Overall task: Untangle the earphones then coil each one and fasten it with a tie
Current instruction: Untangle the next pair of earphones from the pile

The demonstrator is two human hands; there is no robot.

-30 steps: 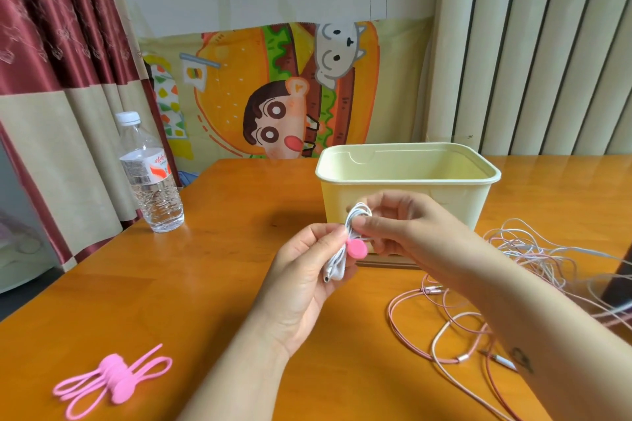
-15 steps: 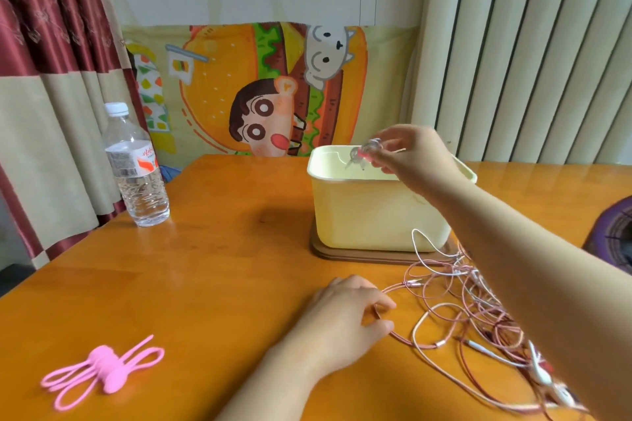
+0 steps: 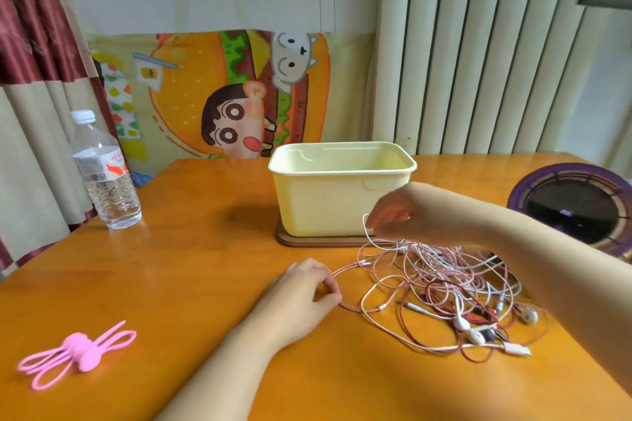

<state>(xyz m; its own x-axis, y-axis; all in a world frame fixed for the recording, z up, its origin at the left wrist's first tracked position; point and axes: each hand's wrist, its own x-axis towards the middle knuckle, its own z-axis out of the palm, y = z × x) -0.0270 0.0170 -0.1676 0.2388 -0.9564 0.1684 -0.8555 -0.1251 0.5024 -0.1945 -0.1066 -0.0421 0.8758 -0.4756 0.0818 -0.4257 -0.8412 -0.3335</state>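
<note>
Head view: untangling is under way. The left hand (image 3: 307, 287) fingers pinch a pink lead (image 3: 343, 271) and the right hand (image 3: 393, 212) fingers pinch a white loop (image 3: 365, 227). Both work the tangled heap of pink and white earphone cables (image 3: 441, 280), centre-right on the orange wooden bench (image 3: 205, 267). The next move looks like teasing one lead free.

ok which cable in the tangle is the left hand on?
The pink cable: the left hand pinches its leftmost loop. The right hand pinches a white cable instead.

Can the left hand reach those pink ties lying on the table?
Probably yes. Only bare table lies between the left hand and the pink ties. Its fingers pinch a pink cable though, so it would likely let go first.
</note>
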